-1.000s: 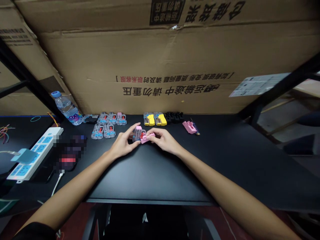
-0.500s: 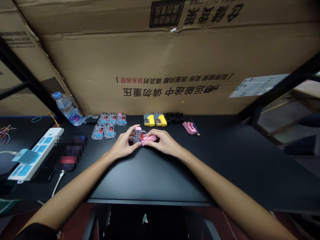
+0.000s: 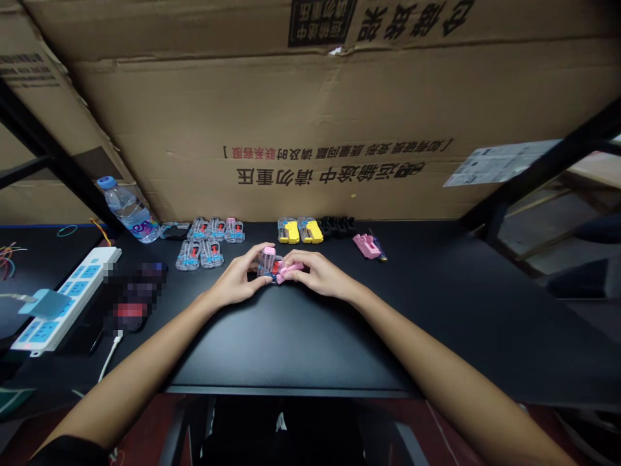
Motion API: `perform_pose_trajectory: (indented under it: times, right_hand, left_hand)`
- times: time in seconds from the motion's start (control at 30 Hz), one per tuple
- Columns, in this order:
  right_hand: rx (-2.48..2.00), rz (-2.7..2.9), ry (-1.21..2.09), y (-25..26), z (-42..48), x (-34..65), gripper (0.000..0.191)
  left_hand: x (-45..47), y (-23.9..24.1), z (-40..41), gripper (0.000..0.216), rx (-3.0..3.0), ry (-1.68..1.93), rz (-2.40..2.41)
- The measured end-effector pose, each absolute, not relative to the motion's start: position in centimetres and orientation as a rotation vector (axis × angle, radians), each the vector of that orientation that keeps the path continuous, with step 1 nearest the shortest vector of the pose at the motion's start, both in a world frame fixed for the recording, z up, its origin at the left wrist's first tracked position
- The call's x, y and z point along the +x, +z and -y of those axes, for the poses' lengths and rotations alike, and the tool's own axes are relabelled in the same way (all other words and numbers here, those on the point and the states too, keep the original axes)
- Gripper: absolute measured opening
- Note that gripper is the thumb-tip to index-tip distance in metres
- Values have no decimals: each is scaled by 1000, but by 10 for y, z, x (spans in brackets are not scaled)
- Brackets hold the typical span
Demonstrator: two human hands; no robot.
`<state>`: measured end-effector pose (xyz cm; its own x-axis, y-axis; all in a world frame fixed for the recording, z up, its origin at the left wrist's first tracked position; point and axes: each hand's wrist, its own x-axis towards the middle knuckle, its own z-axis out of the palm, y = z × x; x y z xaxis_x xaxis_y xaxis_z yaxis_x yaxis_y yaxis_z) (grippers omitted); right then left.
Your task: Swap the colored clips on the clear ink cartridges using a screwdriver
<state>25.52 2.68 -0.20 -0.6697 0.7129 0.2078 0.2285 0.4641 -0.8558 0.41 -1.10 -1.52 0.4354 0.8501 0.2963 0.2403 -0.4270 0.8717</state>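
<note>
Between thumb and fingers, my left hand (image 3: pixel 240 275) grips a small clear plastic toy gun body (image 3: pixel 267 262) with a pink top and red and blue parts inside. My right hand (image 3: pixel 317 275) pinches a pink plastic piece (image 3: pixel 290 271) against the right side of that body. Both are held just above the black table. Fingertips partly cover where the two pieces meet, so I cannot tell whether they are joined. Ahead of my hands lie two yellow-and-clear toy guns (image 3: pixel 292 233). Several similar clear ones (image 3: pixel 212 253) sit in rows to the left.
Black plastic pieces (image 3: pixel 338 226) and another pink piece (image 3: pixel 367 246) lie along the back, beside a thin dark pen-like item (image 3: pixel 379 248). At left are a water bottle (image 3: pixel 130 210), a power strip (image 3: pixel 68 301) and a phone (image 3: pixel 138 294). Cardboard (image 3: pixel 291 110) walls the back.
The pink piece in my right hand has turned slightly against the clear body, showing more of the red part. My left hand keeps its grip. The view has shifted slightly.
</note>
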Motion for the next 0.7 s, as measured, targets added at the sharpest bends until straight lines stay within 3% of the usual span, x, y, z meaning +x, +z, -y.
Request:
perform_pose_trajectory:
  times: [0.5,0.7]
  right_hand:
    - [-774,2240,985,2,-17,253,21]
    - [-823,2147,1003,4,-16,253,17]
  left_hand:
    - [-7,-10,10,59,2268,987,-949]
    - [-9,-2,12,39,2423,892,-922]
